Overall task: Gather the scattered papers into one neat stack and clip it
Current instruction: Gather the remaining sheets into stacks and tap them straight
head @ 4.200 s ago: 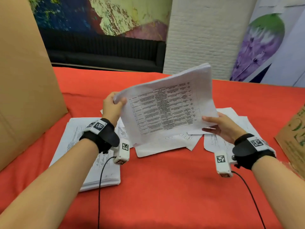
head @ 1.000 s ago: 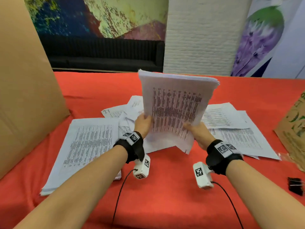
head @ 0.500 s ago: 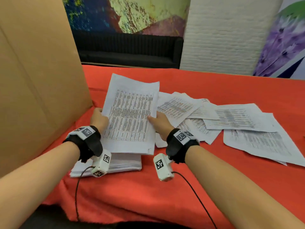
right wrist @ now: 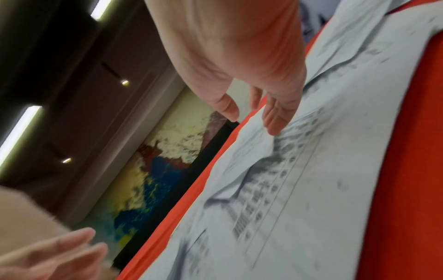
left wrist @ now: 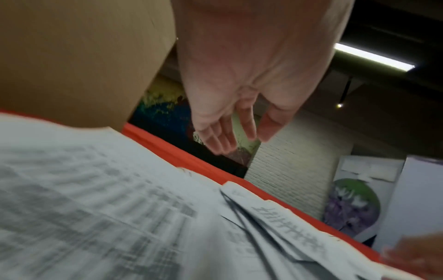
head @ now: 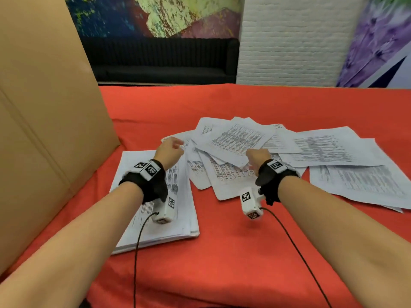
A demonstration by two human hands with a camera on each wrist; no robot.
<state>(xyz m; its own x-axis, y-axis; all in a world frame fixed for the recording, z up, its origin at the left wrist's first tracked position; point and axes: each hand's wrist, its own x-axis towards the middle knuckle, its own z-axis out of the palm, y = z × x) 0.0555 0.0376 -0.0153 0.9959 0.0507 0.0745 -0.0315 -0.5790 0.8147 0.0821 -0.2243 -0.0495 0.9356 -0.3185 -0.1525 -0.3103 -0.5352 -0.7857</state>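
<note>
the bundle is now down on the stack (head: 155,218); both hands, left (head: 169,150) and right (head: 258,157), empty and loose-fingered, reach for loose sheets (head: 240,141) (more gathering remains).

Stack (head: 153,196) left of scattered papers (head: 322,152)

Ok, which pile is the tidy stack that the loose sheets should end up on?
Start at the tall cardboard panel on the left of the red tablecloth. The neat stack lies flat right beside its base, under the left wrist. Unlike the fanned loose sheets to its right, it is thick, with squared edges.
</note>
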